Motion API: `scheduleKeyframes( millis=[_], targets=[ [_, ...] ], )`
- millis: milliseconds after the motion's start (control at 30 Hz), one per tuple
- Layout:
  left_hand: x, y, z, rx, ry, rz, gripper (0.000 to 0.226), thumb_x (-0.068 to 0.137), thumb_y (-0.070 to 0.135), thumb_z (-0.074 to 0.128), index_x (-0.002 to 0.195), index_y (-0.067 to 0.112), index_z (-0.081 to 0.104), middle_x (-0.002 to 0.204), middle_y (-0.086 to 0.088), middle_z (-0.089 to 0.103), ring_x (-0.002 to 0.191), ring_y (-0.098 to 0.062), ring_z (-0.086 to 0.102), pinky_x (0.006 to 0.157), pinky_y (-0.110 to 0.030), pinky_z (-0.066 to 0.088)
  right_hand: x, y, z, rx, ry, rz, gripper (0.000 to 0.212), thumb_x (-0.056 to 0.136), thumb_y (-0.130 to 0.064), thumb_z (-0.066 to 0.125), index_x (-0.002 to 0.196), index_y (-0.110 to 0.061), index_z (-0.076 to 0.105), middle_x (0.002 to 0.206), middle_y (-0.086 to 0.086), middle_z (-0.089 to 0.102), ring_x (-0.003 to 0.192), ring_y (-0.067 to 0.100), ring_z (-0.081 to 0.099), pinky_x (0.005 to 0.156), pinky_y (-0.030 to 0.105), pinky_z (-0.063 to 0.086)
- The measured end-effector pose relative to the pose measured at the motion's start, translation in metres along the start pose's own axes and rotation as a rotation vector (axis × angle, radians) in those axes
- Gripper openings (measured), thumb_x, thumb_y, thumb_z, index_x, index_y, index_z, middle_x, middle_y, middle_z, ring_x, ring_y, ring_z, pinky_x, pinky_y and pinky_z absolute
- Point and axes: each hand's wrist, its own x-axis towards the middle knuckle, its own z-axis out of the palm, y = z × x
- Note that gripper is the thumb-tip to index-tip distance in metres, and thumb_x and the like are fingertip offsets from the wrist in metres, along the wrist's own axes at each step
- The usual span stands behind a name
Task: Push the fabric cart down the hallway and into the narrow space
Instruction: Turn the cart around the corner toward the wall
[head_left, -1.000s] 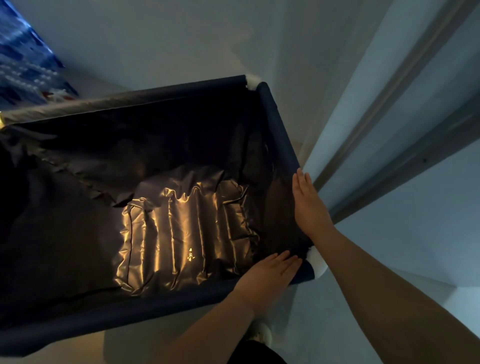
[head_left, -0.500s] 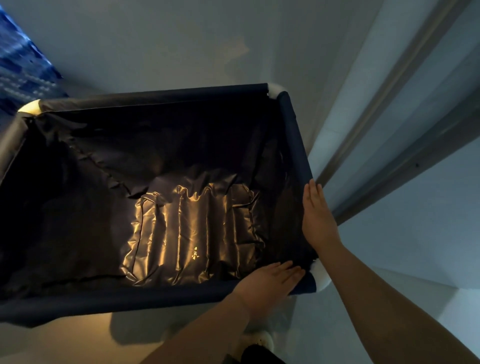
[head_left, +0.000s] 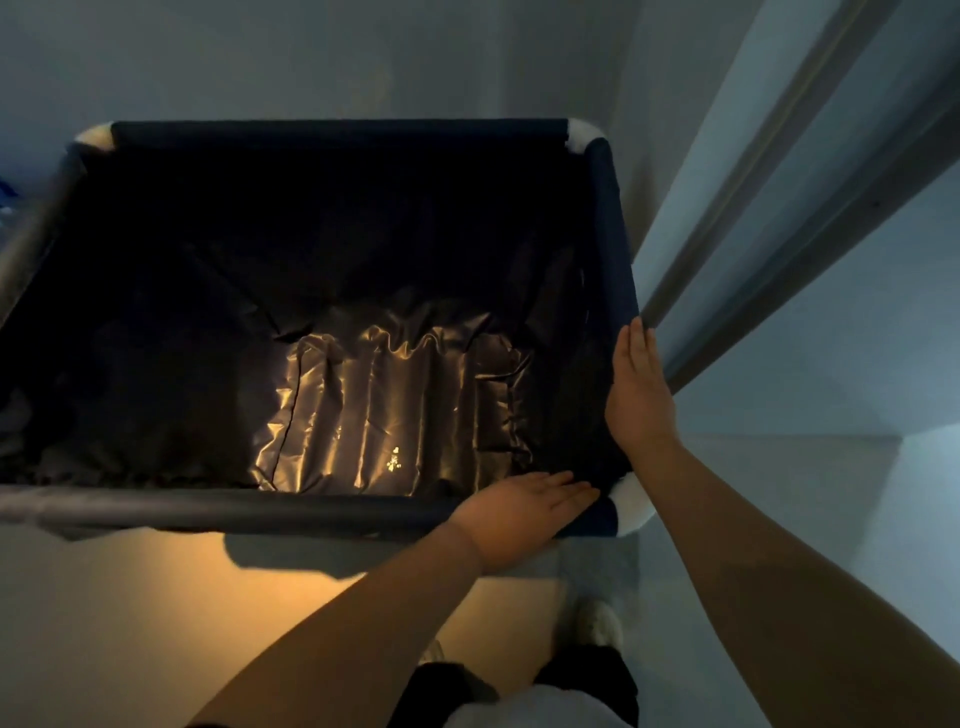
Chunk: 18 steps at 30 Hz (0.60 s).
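Note:
The fabric cart (head_left: 337, 512) is a dark navy cloth bin on a tube frame with white corner joints, and it fills most of the view below me. Its shiny lining sags at the bottom and nothing else shows inside. My left hand (head_left: 519, 514) lies flat over the near rail by the near right corner, fingers pointing right. My right hand (head_left: 641, 395) rests flat along the right rail, fingers pointing away from me. Whether either hand curls around its rail I cannot tell.
A pale wall with a grey door frame (head_left: 769, 197) runs close along the cart's right side. Pale floor (head_left: 311, 57) lies beyond the far rail. Something blue (head_left: 8, 192) shows at the far left edge. My shoes (head_left: 600, 626) stand just behind the cart.
The cart has swung clockwise and now sits square in front of me. Its far left corner has come into view, and the blue thing at the left has slid almost out of frame.

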Motion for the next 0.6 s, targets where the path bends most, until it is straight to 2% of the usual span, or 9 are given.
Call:
scheduleKeyframes(
  millis=[67,200,333,433,600],
  targets=[
    [-0.026,-0.017,-0.001,0.008,-0.009,0.021,0.055,0.099,0.022,0.042,0.145,0.008,0.018,0.15,-0.014,0.032,0.138,-0.028,0.029,0.112,-0.039,0.024,-0.008,-0.023,0.009,0.013,0.024,0.043,0.074,0.088,0.011,0.037,0.148,-0.004,-0.002,0.16,0.009,-0.008,0.147,0.025,-0.004,0.11,0.037,0.033],
    [-0.072,-0.051,-0.009,0.043,-0.01,-0.004,0.06,0.095,0.039,0.048,0.143,0.01,0.027,0.146,-0.013,0.041,0.134,-0.027,0.035,0.11,-0.038,0.028,-0.018,-0.068,0.025,0.035,0.067,0.118,0.071,0.088,0.01,0.038,0.147,-0.002,0.0,0.16,0.013,-0.005,0.147,0.029,-0.002,0.116,0.038,0.024],
    [-0.122,-0.084,-0.024,0.053,0.009,-0.021,0.059,0.088,0.037,0.061,0.135,0.007,0.043,0.131,-0.018,0.056,0.121,-0.032,0.051,0.102,-0.042,0.041,-0.025,-0.121,0.04,0.039,0.105,0.185,0.071,0.088,0.008,0.041,0.146,0.002,0.001,0.159,0.017,-0.002,0.147,0.032,0.0,0.117,0.037,0.018],
    [-0.155,-0.109,-0.028,0.11,0.07,-0.038,0.054,0.082,0.034,0.07,0.128,0.009,0.053,0.12,-0.013,0.065,0.112,-0.03,0.06,0.096,-0.04,0.047,-0.025,-0.156,0.05,-0.011,0.113,0.205,0.072,0.086,0.004,0.044,0.144,0.007,0.002,0.157,0.024,0.001,0.145,0.038,0.002,0.121,0.043,0.016],
    [-0.194,-0.154,-0.033,0.24,0.155,-0.054,0.062,0.063,0.047,0.082,0.115,0.018,0.064,0.111,0.0,0.071,0.105,-0.023,0.065,0.082,-0.035,0.056,-0.012,-0.209,0.064,0.057,0.107,0.268,0.073,0.086,0.006,0.042,0.145,0.005,-0.002,0.158,0.021,-0.005,0.146,0.036,-0.003,0.121,0.04,0.016]
  ],
)
